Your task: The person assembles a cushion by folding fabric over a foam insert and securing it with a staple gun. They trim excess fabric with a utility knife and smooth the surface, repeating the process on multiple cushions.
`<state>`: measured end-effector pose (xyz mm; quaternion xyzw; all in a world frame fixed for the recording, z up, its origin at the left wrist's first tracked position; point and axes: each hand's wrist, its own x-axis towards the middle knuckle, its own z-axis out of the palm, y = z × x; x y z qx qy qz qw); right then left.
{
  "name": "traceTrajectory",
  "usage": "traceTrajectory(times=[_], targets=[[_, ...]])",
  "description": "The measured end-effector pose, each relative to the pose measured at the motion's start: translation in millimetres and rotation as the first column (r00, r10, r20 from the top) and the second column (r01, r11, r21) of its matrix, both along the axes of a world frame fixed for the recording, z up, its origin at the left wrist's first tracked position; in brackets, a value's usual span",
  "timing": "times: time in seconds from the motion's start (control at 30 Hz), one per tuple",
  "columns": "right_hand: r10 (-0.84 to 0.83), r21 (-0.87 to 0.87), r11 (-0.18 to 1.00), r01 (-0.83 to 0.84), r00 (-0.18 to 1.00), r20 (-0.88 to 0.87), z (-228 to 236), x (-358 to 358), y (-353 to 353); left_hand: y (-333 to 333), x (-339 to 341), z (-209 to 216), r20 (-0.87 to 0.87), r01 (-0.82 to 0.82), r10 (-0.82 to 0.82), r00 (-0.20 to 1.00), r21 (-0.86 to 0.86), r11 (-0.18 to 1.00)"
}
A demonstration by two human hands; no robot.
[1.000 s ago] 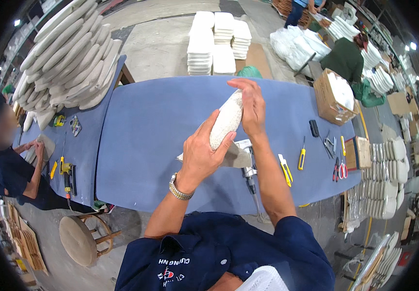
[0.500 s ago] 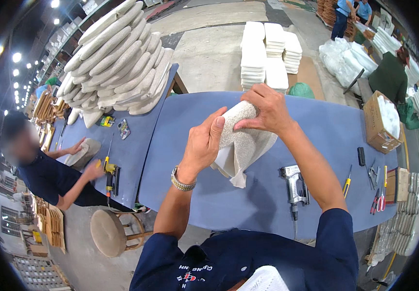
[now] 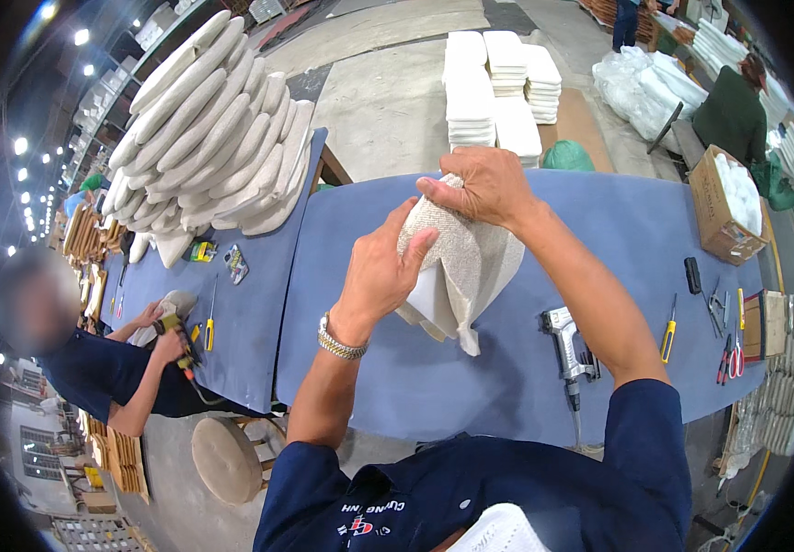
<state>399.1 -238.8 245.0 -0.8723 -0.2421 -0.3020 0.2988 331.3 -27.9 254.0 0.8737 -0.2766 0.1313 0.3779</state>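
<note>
Above the blue table, my two hands hold a seat cushion, its beige woven fabric [image 3: 464, 267] wrapped partly round a white inner pad [image 3: 426, 293]. My left hand [image 3: 377, 274] grips the left side, thumb in front and the other fingers partly hidden behind. At the top edge my right hand [image 3: 484, 186] is closed on the gathered fabric, thumb pressed over the fold. A loose corner of cloth hangs down toward the table. To the right, below my right forearm, lies a silver staple gun [image 3: 563, 342] with its hose.
Right on the table [image 3: 369, 386] are a yellow screwdriver [image 3: 669, 329], scissors [image 3: 736, 357] and a cardboard box [image 3: 728, 216]. Beige cushions [image 3: 213, 129] pile up at the left. White pads [image 3: 507, 87] stand beyond. A co-worker [image 3: 93, 368] holds a yellow staple gun [image 3: 174, 329] over a cushion.
My right hand has turned and closed its fingers on the fabric at the top edge. My left hand has shifted slightly. The co-worker has picked up the yellow staple gun.
</note>
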Motion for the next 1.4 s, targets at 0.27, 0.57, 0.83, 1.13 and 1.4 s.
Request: traceTrajectory(times=[0.27,0.57,0.83,1.13,1.4], targets=[[-0.141,-0.125,0.988,0.091,0.865,-0.481,37,-7,7,-8,-26,-1,0.11,-0.055,0.046,0.993,0.083,0.995],[-0.019,0.654,0.749,0.11,0.989,-0.145,-12,-65,-9,-45,-78,-5,-0.004,-0.157,0.157,0.988,-0.073,0.985],[0.013,0.741,0.655,0.149,0.978,-0.209,-31,-74,-44,-78,-113,-29,0.218,-0.01,0.035,0.975,-0.112,0.994],[0.125,0.905,0.383,0.185,0.96,-0.25,-61,-80,-33,-77,-120,-62,-0.029,0.04,-0.058,0.998,-0.429,0.903],[0.423,0.934,0.311,0.177,0.854,-0.303,-49,-88,-7,-71,-150,-56,-0.144,0.111,-0.199,0.969,-0.464,0.879]])
